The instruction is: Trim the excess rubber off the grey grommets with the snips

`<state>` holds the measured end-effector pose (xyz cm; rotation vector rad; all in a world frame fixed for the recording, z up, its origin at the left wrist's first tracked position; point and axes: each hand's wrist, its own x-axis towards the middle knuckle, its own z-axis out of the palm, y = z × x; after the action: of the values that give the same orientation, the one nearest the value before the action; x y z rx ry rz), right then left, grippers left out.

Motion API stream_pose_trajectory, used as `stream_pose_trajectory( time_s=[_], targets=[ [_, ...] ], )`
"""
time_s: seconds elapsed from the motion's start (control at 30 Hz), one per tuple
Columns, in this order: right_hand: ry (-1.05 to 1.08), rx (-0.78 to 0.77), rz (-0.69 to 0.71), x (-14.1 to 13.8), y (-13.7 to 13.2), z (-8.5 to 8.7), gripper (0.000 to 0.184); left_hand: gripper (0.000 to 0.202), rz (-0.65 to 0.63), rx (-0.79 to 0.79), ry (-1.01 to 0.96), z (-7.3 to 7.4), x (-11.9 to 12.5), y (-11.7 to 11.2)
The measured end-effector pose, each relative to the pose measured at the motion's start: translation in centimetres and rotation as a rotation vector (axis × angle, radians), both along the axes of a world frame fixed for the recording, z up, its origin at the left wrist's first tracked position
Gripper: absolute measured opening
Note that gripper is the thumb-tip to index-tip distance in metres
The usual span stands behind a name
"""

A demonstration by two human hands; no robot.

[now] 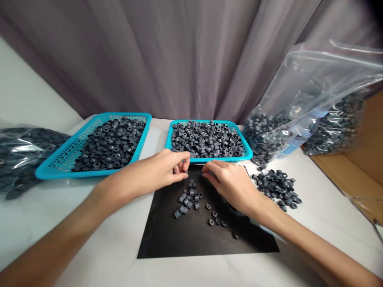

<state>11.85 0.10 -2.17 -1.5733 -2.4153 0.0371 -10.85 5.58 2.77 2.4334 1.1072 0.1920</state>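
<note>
Both my hands rest over the far edge of a black mat (185,235). My left hand (163,169) has its fingertips pinched together around a small dark grey ring. My right hand (229,181) lies palm down with fingers curled at the mat's top edge; what is under them is hidden. A small heap of grey rings (188,199) lies on the mat between and below the hands, with a few loose rings (214,219) nearer me. Just beyond the hands stands a blue basket (247,153) full of the same rings.
A second blue basket (54,167) with rings stands at the left, beside a plastic bag of rings (18,155). A large clear bag (305,115) of rings leans at the right, with a spilled pile of rings (278,187) below it. A cardboard box (359,171) stands at the far right.
</note>
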Motion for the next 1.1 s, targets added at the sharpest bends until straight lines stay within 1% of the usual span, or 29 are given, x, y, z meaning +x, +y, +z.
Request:
stream_pose_trajectory(
  time_s=[0.07,0.13,0.2,0.27,0.4,0.57,0.63,0.7,0.77,0.83,0.9,0.97,1.03,1.1],
  targets=[
    [0.023,0.021,-0.024,1.5,-0.2,0.3,0.009,0.008,-0.040,0.026,-0.012,-0.8,1.6,-0.8],
    [0.067,0.063,-0.061,3.1,-0.4,0.5,0.007,0.011,-0.072,0.133,0.017,-1.9,2.8,-1.5],
    [0.109,0.088,-0.109,4.6,-0.4,0.7,0.006,0.014,-0.094,0.231,0.051,-3.0,3.5,-2.0],
    [0.119,0.063,-0.140,5.5,-0.4,0.9,0.006,0.017,-0.098,0.283,0.058,-4.0,3.9,-2.1],
    [0.082,-0.003,-0.111,5.4,-0.4,1.5,0.008,0.021,-0.081,0.339,0.040,-5.2,4.9,-2.0],
    [0.017,0.025,-0.054,4.6,-0.2,1.4,0.007,0.016,-0.097,0.360,0.047,-5.8,6.5,-2.1],
    [0.000,0.034,-0.048,4.6,-0.2,1.0,0.007,0.017,-0.096,0.352,0.051,-5.8,6.6,-2.2],
    [-0.020,0.030,-0.035,4.5,-0.2,0.6,0.009,0.024,-0.084,0.335,0.051,-5.3,6.2,-2.2],
    [-0.047,0.021,-0.017,4.3,-0.1,0.2,0.013,0.031,-0.066,0.305,0.057,-4.5,5.0,-2.2],
    [-0.075,0.010,0.006,3.8,0.0,-0.1,0.017,0.034,-0.052,0.264,0.086,-3.6,3.5,-2.0],
    [-0.098,0.005,0.019,3.3,0.1,-0.3,0.019,0.030,-0.061,0.215,0.143,-2.7,1.8,-1.6],
    [-0.113,0.008,0.017,2.8,0.2,-0.5,0.019,0.023,-0.064,0.159,0.201,-2.2,0.3,-1.1],
    [-0.122,0.014,0.007,2.4,0.3,-0.7,0.019,0.021,-0.056,0.120,0.226,-2.0,-0.7,-0.6],
    [-0.127,0.015,0.004,2.2,0.4,-0.8,0.021,0.026,-0.055,0.108,0.231,-2.1,-1.1,-0.4]
  ],
)
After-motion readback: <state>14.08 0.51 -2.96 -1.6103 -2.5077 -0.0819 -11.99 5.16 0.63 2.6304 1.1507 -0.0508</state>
